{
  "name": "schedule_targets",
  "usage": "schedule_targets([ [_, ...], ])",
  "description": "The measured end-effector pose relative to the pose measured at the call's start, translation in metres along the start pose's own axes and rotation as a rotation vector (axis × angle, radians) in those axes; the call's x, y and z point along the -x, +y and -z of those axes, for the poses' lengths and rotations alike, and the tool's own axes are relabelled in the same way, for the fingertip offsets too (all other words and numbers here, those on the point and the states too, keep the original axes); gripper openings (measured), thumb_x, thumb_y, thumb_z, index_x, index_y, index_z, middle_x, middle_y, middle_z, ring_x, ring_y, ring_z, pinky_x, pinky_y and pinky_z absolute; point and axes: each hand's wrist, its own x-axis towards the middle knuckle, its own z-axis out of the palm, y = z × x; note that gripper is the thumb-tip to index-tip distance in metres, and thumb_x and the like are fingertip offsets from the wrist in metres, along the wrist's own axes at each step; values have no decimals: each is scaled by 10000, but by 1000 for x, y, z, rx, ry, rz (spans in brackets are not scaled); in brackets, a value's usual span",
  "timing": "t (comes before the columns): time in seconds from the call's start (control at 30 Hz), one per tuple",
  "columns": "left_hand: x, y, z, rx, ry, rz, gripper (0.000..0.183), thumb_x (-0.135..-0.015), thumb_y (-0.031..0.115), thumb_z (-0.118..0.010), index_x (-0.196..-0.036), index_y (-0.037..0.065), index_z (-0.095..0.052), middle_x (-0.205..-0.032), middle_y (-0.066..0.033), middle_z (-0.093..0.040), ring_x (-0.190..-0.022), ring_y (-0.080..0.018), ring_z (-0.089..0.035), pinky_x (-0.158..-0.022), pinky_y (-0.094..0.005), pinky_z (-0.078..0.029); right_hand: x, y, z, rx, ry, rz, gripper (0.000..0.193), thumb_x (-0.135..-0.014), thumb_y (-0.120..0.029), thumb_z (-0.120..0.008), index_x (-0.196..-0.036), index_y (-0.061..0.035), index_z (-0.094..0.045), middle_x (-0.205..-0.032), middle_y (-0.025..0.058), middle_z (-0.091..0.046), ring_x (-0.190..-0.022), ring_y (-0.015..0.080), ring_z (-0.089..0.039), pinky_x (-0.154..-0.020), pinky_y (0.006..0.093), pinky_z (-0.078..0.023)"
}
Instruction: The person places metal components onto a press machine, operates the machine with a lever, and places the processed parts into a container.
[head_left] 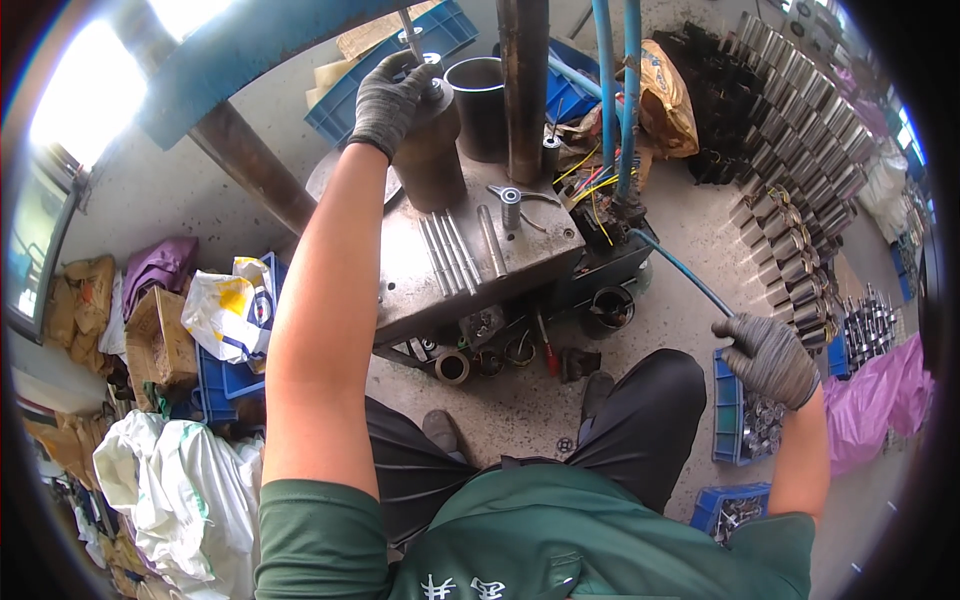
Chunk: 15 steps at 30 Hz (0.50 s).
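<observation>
My left hand [388, 104], in a grey knit glove, reaches to the top of an upright brown steel cylinder [430, 165] on the metal bench. Its fingers close round a small shaft with ring-shaped bearings [429, 70], partly hidden by the glove. Just above is a slim metal rod [407, 24]. Out to the right, my gloved right hand [770, 360] is closed at the end of a long blue lever [685, 270] that runs to the machine. Several slim steel shafts [450, 252] lie side by side on the bench, near an upright piece with a bearing [511, 208].
A thick steel column [524, 90] and blue hoses [606, 80] rise behind the bench [400, 300]. Rows of shiny metal cylinders [800, 100] stand at right. Blue crates of parts [728, 410] sit below my right hand. White sacks [180, 490] lie at left.
</observation>
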Motion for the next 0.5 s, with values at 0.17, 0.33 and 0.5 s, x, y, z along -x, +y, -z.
schedule_targets([
  [0.17,4,5,-3,46,1,25,411,-882,163,-870,-1220,1,-701,-982,-63,-752,-827,-123,-681,-721,-276,-616,0,-1,2,40,70,47,343,-843,-128,-685,-1176,-58,-728,-1016,194,-726,-899,395,-709,-818,468,-575],
  [0.33,3,6,-2,-57,-10,-34,382,-880,191,-878,-1177,6,-725,-945,-48,-737,-774,-110,-667,-711,-267,-597,3,1,-3,56,-117,47,331,-850,-136,-692,-1169,-61,-734,-1005,189,-743,-907,384,-724,-825,451,-587],
  [0.5,1,3,-1,-63,8,-5,286,-895,116,-859,-1139,30,-736,-938,-37,-750,-810,-126,-684,-716,-291,-628,3,2,0,-75,40,23,317,-857,-103,-679,-1164,-34,-722,-1027,201,-740,-935,392,-723,-832,448,-587],
])
